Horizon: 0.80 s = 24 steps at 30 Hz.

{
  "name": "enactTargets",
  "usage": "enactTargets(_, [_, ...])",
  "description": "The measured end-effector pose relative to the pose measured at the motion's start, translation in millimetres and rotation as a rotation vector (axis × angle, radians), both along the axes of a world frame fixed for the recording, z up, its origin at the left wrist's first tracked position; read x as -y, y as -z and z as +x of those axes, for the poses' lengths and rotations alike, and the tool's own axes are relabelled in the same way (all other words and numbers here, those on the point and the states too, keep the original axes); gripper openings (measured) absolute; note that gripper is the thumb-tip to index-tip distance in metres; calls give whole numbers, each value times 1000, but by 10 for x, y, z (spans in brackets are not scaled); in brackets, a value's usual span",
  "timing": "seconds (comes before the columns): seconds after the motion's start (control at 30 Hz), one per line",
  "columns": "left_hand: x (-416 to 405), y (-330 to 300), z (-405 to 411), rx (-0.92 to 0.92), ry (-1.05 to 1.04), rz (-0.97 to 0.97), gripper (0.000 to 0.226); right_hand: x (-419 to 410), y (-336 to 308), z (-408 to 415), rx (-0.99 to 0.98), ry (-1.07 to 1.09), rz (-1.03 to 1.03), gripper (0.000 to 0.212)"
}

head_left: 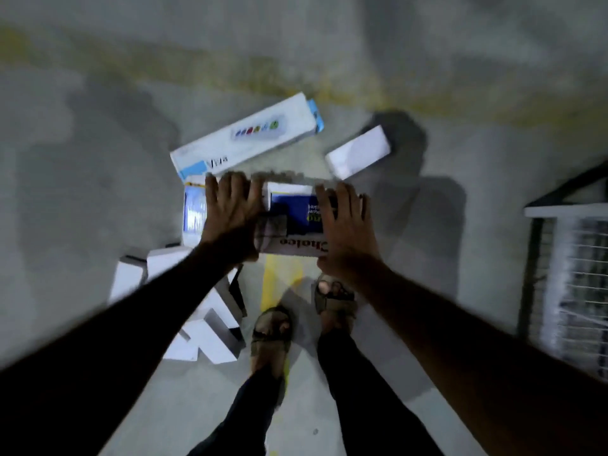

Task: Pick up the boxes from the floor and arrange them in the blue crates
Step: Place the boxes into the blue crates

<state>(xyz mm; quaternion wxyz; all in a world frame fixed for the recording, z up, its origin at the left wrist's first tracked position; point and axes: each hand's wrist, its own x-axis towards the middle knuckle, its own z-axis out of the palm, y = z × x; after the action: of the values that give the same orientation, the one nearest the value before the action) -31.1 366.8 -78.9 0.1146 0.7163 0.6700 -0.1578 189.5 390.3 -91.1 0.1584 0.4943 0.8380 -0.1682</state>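
- Boxes lie scattered over the grey concrete floor ahead of my sandalled feet, and I read that spread as the pile I have yet to collect; no blue crate shows in this view, so I cannot tell where they must end up.
- Biggest of them is the long white power-strip box, lying slantwise just beyond my hands, flat on the floor and untouched.
- At lower left a heap of plain white boxes leans one on another, some tipped on edge, as dropped things settle.
- At the right edge stands a wire-mesh cage with a white top rail, well apart from the boxes.
- Between my palms is the blue-and-white box, its printing upside down to me; I judge it is the one being lifted, held from both ends so it stays level.
- Just left of it a lighter blue box sits partly under my left hand, and blur keeps me from saying whether it is carried too.
- A small white box lies alone at upper right, near the held one but not touching it.
- My left hand presses against the box's left end with fingers straight and spread, not curled round it.
- My right hand presses the right end likewise, fingers extended, squeezing inward rather than gripping.
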Motion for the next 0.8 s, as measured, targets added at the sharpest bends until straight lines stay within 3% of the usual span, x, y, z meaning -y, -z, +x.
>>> enactTargets(0.23, [-204, -2507, 611, 136, -16, 56, 139, 179, -2436, 595, -48, 190, 277, 97])
enactTargets(0.4, [-152, -4269, 901, 208, 154, 143, 142, 639, -4043, 998, -143, 247, 522, 77])
enactTargets(0.57, [52, -5813, 1388, 269, 402, 87, 149, 1290, -5363, 1539, -144, 313, 719, 65])
enactTargets(0.67, [181, -6342, 1668, 351, 469, 20, 149, 1527, -5771, 1825, -110, 319, 804, 58])
enactTargets(0.8, [602, -7005, 2450, 317, 740, 331, 143, 2062, -6605, 2538, -42, 482, 927, 51])
